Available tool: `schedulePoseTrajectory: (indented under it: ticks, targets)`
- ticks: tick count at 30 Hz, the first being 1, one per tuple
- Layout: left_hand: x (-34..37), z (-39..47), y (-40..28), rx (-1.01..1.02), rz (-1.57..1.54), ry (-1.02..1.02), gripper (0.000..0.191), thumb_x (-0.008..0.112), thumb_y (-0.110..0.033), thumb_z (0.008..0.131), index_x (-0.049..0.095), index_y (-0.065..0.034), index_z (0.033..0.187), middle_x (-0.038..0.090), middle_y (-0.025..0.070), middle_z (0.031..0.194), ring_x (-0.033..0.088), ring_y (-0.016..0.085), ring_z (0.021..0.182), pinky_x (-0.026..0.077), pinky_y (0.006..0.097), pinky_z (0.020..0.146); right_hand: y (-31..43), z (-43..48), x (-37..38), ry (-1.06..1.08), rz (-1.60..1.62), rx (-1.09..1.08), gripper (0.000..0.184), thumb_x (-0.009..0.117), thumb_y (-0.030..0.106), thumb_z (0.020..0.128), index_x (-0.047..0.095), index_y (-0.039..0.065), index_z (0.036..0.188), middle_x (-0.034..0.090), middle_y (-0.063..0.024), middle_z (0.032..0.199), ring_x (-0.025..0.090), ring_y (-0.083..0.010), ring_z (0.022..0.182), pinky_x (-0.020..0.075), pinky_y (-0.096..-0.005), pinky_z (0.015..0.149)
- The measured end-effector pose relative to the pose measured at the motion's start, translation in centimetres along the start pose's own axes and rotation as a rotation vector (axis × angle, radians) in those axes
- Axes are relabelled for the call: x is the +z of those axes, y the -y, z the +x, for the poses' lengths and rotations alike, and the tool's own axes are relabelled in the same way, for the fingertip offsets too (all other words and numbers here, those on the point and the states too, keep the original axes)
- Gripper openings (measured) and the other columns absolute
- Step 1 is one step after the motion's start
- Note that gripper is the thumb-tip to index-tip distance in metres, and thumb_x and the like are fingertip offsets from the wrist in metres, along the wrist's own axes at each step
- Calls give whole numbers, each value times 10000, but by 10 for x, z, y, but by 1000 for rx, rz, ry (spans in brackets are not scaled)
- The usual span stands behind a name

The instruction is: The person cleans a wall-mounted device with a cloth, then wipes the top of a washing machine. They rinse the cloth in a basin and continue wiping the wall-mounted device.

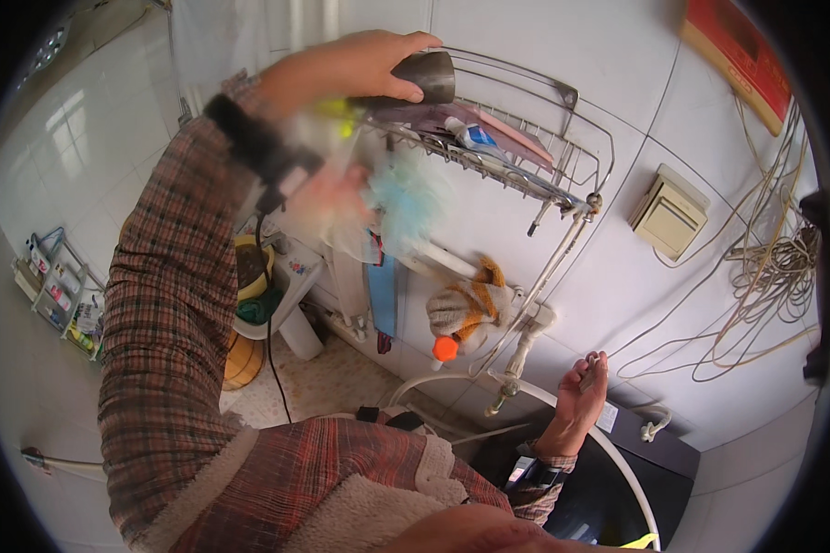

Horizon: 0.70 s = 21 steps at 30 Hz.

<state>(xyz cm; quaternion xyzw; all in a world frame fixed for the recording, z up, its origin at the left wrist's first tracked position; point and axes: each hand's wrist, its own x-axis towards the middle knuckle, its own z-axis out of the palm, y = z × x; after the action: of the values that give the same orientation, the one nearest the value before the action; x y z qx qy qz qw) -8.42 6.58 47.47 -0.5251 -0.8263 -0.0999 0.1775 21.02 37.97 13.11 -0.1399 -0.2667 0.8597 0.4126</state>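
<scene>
My left hand reaches up to a wire wall rack and grips a dark grey cylindrical cup lying on its side, its wide end pointing right. Beside the cup, a white-and-blue tube and a flat pink item lie in the rack. Blurred pink mesh and turquoise mesh hang under it. My right hand is low on the right, near the wall, with curled fingers. A small greyish patch shows between them; whether it is a held thing is unclear.
A grey-and-orange cloth hangs over wall pipes near an orange cap. A beige switch box and coiled cables are on the right wall. A washbasin stands lower left. A white hose crosses a black appliance.
</scene>
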Motion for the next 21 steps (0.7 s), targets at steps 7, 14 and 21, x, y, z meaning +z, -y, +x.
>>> schedulePoseTrajectory:
  ticks: [7,14,21]
  targets:
    - [14,11,16,80,-46,-113,642,701,-249,831,399,-131,1385,595,226,1226,574,368,1129,440,400,949,-6,-2,-3,6,10,6,151,545,163,965,519,75,1085,543,3,934,487,-92,760,380,-199,569]
    - [24,14,17,149,-23,-157,634,711,-238,824,426,-108,1376,556,176,1281,547,344,1152,429,395,976,-8,-11,-15,64,22,-8,206,561,149,954,520,58,1133,561,-7,965,495,-85,750,398,-202,574]
    - [21,0,-7,134,85,-291,564,706,-222,830,479,-105,1334,561,149,1270,547,323,1154,433,378,982,-7,-19,-16,10,5,-34,224,555,136,953,512,36,1149,542,1,939,470,-78,732,392,-201,564]
